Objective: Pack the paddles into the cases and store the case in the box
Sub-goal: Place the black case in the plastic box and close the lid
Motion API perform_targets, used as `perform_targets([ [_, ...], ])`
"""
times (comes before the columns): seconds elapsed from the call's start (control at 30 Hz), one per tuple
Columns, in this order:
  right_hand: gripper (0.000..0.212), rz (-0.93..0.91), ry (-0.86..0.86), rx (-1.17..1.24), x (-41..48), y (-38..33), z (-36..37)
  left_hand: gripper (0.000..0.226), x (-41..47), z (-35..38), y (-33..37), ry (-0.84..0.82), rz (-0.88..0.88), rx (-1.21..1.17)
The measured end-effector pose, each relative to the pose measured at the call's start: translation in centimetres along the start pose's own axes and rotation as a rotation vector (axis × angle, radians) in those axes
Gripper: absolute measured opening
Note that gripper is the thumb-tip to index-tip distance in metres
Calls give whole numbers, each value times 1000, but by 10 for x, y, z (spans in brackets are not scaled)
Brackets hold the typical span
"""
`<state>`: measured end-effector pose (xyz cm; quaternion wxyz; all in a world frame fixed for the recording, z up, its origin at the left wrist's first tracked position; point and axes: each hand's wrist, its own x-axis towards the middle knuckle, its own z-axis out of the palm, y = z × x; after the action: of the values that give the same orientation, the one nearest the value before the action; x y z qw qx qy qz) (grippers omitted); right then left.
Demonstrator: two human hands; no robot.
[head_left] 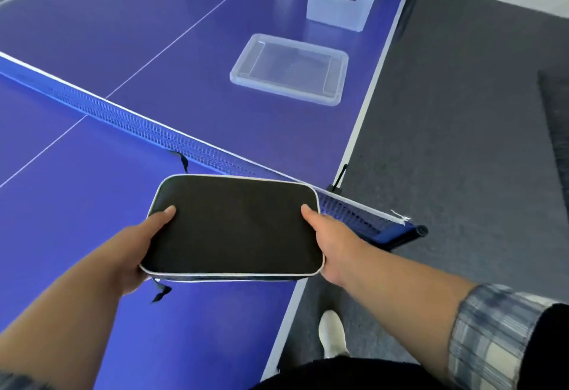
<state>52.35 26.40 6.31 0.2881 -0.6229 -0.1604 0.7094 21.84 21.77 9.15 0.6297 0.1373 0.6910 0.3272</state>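
Observation:
A black rectangular paddle case (234,223) with white piping is held flat above the near right part of the blue table (92,235). My left hand (144,251) grips its left edge, thumb on top. My right hand (326,248) grips its right edge the same way. The case looks closed and no paddle shows; two black zipper pulls dangle, one at its far edge and one below its near left corner. Far across the net stands the clear plastic box (338,4) with a dark latch. Its clear lid (289,69) lies flat on the table in front of it.
The net (138,124) crosses the table between me and the box, and its clamp post (409,231) sticks out past the right edge. To the right of the table is grey carpet (462,143). My white shoe (332,332) stands beside the table edge.

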Motion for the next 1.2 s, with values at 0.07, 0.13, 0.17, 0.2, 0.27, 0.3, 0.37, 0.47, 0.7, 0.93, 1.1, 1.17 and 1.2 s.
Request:
perform_targets([
  [0.07,32,-96,-35,13,-17,-23,-4,66,-18,8,21,-9,85,-3],
  [0.13,31,-168,-43,38,-34,-52,-16,60,-35,25,44,-10,175,-5],
  [0.17,31,-189,-36,50,-43,-67,-24,55,-43,38,55,-10,213,-5],
  [0.2,32,-209,-24,58,-50,-82,-33,50,-50,52,66,-8,241,-2],
  [0.27,33,-256,10,61,-64,-112,-54,43,-63,89,86,2,275,6],
  [0.3,31,-276,23,61,-70,-126,-66,41,-69,110,94,8,290,7],
  [0.37,28,-308,47,68,-83,-153,-94,37,-79,155,108,14,328,14],
  [0.47,22,-362,87,86,-97,-192,-150,35,-91,226,125,-3,397,39],
  [0.7,15,-468,112,68,-108,-287,-298,35,-102,391,146,-55,475,0],
  [0.93,18,-521,25,8,-89,-359,-409,44,-89,512,143,-74,423,-46],
  [1.1,18,-487,5,9,-49,-402,-437,46,-67,560,167,-34,405,-89],
  [1.17,17,-487,-3,21,-25,-421,-441,45,-51,575,184,-3,420,-85],
  [1.2,16,-483,-4,28,-13,-431,-443,45,-41,582,193,10,422,-86],
])
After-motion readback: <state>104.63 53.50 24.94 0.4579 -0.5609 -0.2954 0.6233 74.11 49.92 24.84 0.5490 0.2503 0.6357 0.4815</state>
